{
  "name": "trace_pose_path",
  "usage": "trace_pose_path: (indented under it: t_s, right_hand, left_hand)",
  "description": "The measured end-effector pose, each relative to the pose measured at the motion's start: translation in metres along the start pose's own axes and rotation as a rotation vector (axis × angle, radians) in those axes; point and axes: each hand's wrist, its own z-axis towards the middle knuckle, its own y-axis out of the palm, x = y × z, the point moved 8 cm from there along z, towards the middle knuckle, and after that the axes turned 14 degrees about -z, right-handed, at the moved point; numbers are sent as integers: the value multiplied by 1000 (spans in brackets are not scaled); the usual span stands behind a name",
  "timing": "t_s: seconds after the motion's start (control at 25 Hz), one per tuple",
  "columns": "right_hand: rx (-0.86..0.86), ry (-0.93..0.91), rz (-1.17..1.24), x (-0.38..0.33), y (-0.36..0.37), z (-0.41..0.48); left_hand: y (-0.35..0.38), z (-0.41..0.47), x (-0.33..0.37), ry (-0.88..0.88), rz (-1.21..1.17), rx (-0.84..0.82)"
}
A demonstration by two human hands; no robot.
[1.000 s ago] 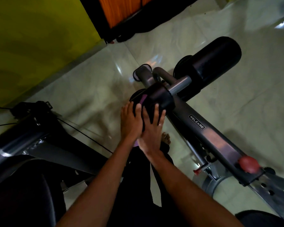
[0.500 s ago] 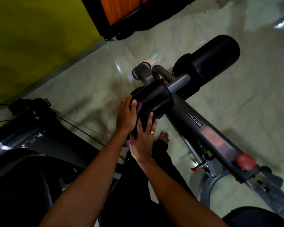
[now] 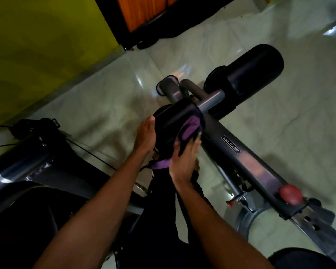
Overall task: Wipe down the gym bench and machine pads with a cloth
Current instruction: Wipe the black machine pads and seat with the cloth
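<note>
Right hand (image 3: 184,162) lay flat on the cloth (image 3: 190,127), fingers fairly straight and blurred, pressing it against the near roller pad (image 3: 173,115); no pinch seen. Left hand (image 3: 145,135) cupped the left end of that pad, fingers curled round its edge. Cloth was purple and dark, draped over the right part of the pad's near face, with one purple corner hanging out below the right palm. Pad sat on a grey crossbar (image 3: 211,100) at the far end of a grey frame beam (image 3: 246,162) labelled WELCARE. Second, larger roller pad (image 3: 254,70) lay far right, well apart from both hands. Red knob (image 3: 290,192) sat on the beam, near right. Pale tiled floor (image 3: 105,105) ran beneath; yellow wall (image 3: 37,45) stood far left, with an orange door (image 3: 144,10) beside it. Grey tube (image 3: 17,164) of another machine crossed the near left, its detail unclear.
</note>
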Motion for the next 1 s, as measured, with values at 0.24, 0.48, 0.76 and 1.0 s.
trace_pose_path:
  t_s: [0.24,0.48,0.76,1.0]
  right_hand:
    - [-42,-403,-435,-36,31,-5]
    - [84,-70,-3,-10,-30,66]
    - [49,-255,-107,-28,22,-29]
    - [155,-451,-377,-49,-8,49]
  left_hand:
    - [13,-38,-1,62,111,-64]
    - [9,-41,-4,160,157,-91]
    - [-2,-9,-6,-9,-24,43]
    - [4,-32,-15,91,-73,74]
